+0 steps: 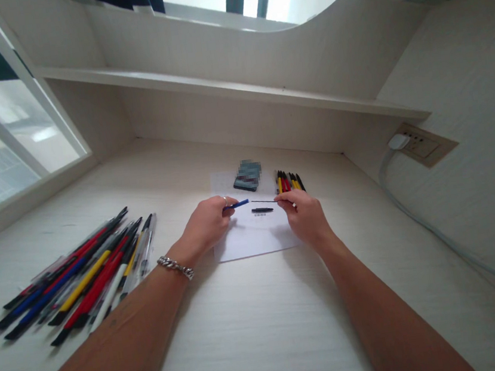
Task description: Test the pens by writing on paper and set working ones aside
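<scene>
My left hand (209, 220), with a ring and a chain bracelet at the wrist, is closed round a blue pen barrel (239, 204) that points right. Between the fingertips of my right hand (304, 213) is a thin dark pen refill (264, 201), its free end pointing left at the barrel with a small gap between them. Just below, a short black pen part (262, 210), perhaps a cap or tip section, lies on a white paper sheet (255, 245). The fingers hide part of the barrel and one end of the refill.
A big pile of pens (90, 265) in several colours lies on the left of the white desk (229, 332). Behind my right hand is a row of pens (284, 182). A phone (247, 176) rests behind the paper. On the right, a cable (434, 235) runs from a wall socket (427, 144).
</scene>
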### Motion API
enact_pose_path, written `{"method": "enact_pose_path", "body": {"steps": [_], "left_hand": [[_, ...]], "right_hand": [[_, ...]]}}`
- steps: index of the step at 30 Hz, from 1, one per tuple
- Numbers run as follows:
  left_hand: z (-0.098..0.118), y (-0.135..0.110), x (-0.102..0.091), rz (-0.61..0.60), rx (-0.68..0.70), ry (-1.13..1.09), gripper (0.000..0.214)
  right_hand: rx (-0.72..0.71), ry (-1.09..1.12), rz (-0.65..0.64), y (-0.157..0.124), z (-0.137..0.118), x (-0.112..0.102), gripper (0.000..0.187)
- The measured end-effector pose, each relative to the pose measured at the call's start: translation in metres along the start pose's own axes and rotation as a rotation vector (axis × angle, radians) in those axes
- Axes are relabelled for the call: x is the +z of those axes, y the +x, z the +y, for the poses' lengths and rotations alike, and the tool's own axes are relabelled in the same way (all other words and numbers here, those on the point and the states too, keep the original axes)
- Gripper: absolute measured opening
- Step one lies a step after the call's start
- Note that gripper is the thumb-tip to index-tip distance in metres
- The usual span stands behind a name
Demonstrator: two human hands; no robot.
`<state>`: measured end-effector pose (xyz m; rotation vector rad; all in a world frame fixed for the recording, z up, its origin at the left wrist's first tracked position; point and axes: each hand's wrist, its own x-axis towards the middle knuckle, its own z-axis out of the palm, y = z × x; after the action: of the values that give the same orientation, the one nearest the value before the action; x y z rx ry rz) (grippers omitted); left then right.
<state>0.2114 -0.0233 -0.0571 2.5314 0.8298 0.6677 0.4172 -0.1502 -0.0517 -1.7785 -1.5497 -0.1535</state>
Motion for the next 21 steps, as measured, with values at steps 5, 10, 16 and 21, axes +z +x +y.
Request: {"method": "enact_pose_path", "body": {"steps": [5,10,16,21], "left_hand": [[0.003,-0.001,0.003,-0.021,0.032,-0.01,0.028],[0.007,-0.002,0.006,-0.038,0.061,-0.019,0.028],[0.009,-0.002,0.006,-0.04,0.076,-0.037,0.028],[0.011,-0.003,0.006,-0.036,0.078,-0.086,0.022]], "right_hand": [[-0.044,0.004,-0.025,-0.001,-0.012,0.002,0.021],[0.012,0.152,-0.044,-0.004,-0.021,0.011,0.018],[0.159,0.318,-0.029,-0.003,-0.021,0.013,0.018],[0.186,0.375,-0.046,-0.003,-0.024,0.013,0.024]]}}
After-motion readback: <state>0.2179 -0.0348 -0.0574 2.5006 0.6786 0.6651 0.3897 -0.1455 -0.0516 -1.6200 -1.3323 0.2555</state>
